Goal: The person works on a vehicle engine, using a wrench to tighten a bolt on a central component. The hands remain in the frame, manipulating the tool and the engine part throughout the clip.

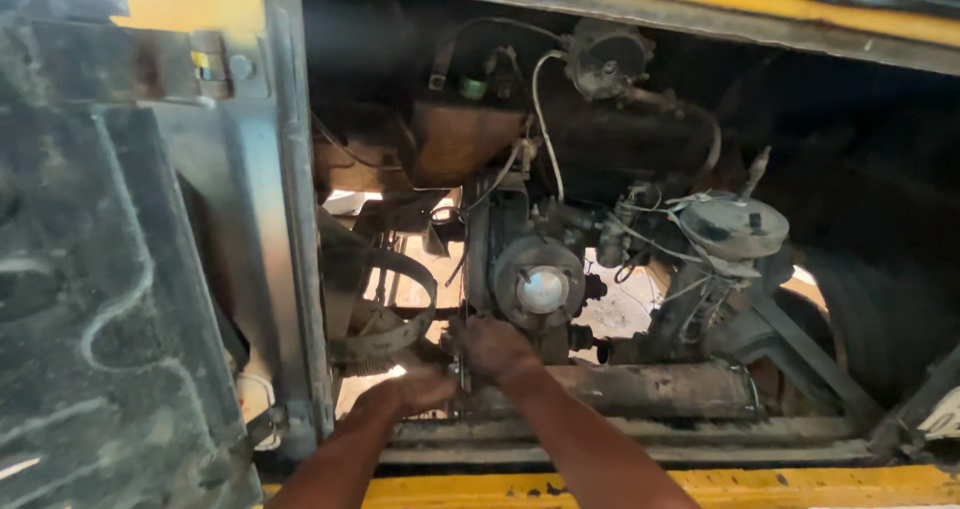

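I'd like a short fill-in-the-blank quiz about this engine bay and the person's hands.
1. The vehicle's body is painted ____.
2. Both hands, left hand and right hand, work just ____ the round metal disc.
3. The rubber belt hangs to the ____ of that disc.
4. The open hatch door stands on the ____ side of the picture.

Missing words: yellow; below; left; left

A yellow vehicle's open engine bay (620,449) holds a grimy engine (560,269) above a rusty cylinder (650,389)
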